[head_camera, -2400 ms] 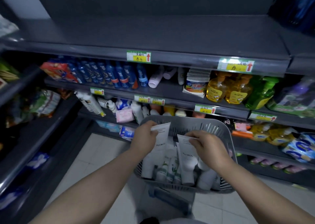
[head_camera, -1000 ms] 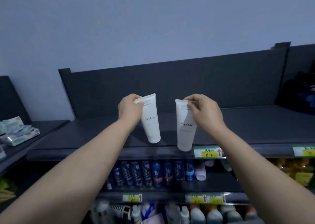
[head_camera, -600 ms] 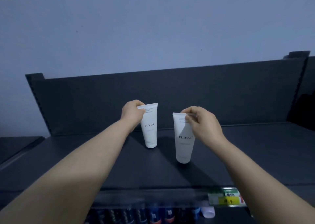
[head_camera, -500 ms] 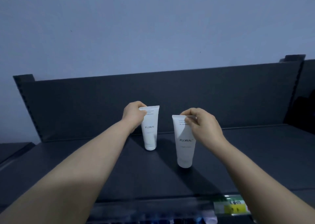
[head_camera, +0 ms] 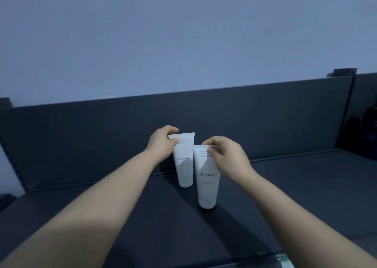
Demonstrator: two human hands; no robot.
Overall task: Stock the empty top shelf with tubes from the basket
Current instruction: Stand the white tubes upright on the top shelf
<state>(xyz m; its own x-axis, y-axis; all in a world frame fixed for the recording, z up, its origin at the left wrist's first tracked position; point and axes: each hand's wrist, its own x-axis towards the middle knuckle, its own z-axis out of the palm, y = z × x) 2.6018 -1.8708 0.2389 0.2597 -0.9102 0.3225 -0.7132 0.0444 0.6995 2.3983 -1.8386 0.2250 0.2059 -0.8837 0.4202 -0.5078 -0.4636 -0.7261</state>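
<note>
Hands both up at the top shelf, each pinching the flat crimped end of a white tube. Left hand has its grip clamped on the rear tube, fingers wrapped over the top left corner; that tube stands cap-down, upright, near the dark back panel, base on or just at the shelf, can't tell contact for sure. Right hand has its grip clamped on the front tube, thumb and fingers closed on the top edge; tube upright, cap end down on the shelf, a bit closer to the person and to the right of the other. The two tubes sit just beside each other, front one overlapping the rear one's right edge in view. Both read "FLORAL". Shelf is dark grey, pale wall behind. Bit of a price label at the shelf's front edge, lower right. Basket not in view.
</note>
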